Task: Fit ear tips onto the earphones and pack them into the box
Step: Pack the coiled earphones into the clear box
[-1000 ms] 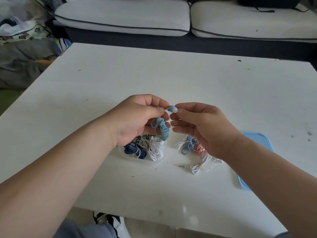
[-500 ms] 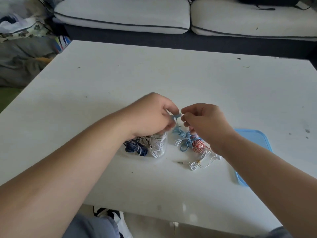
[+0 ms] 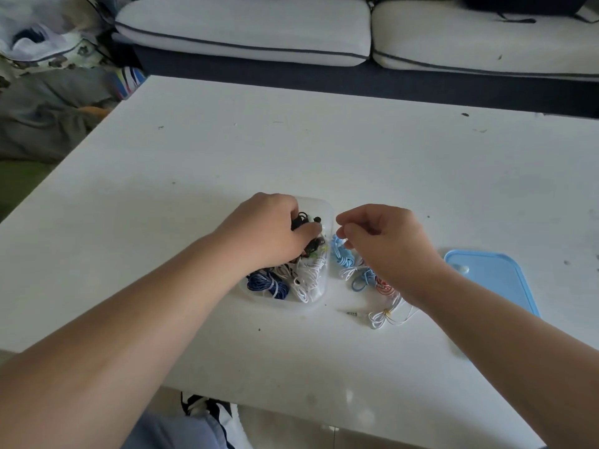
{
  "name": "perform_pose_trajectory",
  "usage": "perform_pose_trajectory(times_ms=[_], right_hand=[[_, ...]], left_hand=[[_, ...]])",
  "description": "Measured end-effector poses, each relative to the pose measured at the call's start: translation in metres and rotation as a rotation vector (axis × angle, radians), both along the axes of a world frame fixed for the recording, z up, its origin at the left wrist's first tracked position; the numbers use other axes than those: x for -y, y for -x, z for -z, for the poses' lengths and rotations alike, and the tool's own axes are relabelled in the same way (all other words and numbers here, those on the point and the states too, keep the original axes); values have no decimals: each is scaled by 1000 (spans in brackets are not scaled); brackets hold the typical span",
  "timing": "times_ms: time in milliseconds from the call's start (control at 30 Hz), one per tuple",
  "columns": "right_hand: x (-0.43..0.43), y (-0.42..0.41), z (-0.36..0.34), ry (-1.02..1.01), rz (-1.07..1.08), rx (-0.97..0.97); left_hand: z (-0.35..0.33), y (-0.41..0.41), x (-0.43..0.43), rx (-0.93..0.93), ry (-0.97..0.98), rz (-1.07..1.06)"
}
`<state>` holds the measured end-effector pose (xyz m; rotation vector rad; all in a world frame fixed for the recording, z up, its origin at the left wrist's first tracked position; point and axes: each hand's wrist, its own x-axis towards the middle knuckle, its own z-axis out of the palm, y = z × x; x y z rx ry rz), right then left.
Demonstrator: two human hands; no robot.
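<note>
Left hand (image 3: 269,231) reaches into the clear box (image 3: 329,210) at the middle of the desk (image 3: 194,189), fingers curled down among the black earphones (image 3: 303,218); whether they grip a set cannot be determined. Right hand (image 3: 385,241) hovers just beside the box, over the light-blue earphones (image 3: 343,258), with its fingers curled. Whether thumb and forefinger pinch a cable or an ear tip cannot be determined. Dark-blue (image 3: 269,285) and white (image 3: 308,280) bundles lie in the box, and the blue lid (image 3: 492,280) lies apart to the right. Probable faults: lifting one set may drag tangled neighbours out of the box; a small ear tip may slip from the fingertips and roll off the desk; loose coils beside the box may snag the right wrist.
</note>
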<state>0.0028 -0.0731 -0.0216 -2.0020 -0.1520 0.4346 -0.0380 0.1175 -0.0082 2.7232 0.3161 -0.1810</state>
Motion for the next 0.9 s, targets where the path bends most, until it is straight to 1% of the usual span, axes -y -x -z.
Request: perform_pose_trajectory(times_ms=[133, 233, 300, 367, 467, 567, 633, 700, 767, 900], right_hand=[[1, 0, -3, -1, 9, -2], [4, 0, -5, -26, 10, -17], [5, -1, -5, -59, 8, -24], [5, -1, -7, -106, 8, -34], [6, -1, -8, -208, -1, -83], [6, -1, -9, -375, -31, -177], [5, -1, -12, -515, -66, -286], [5, -1, -15, -606, -117, -375], [5, -1, -18, -627, -167, -428], [8, 0, -27, -651, -279, -529]], left_hand=[[3, -1, -2, 8, 70, -9], [-5, -3, -9, 95, 113, -57], [-13, -3, -13, 146, 193, -102], [-20, -3, -16, 158, 390, -185], [-34, -3, -16, 118, 786, -273], [-48, -3, -13, 104, 1189, -281], [-54, -2, -9, 87, 1336, -265], [-57, -1, -8, 65, 1411, -265], [-58, -1, -7, 42, 1460, -279], [-58, -2, -5, 57, 1432, -267]])
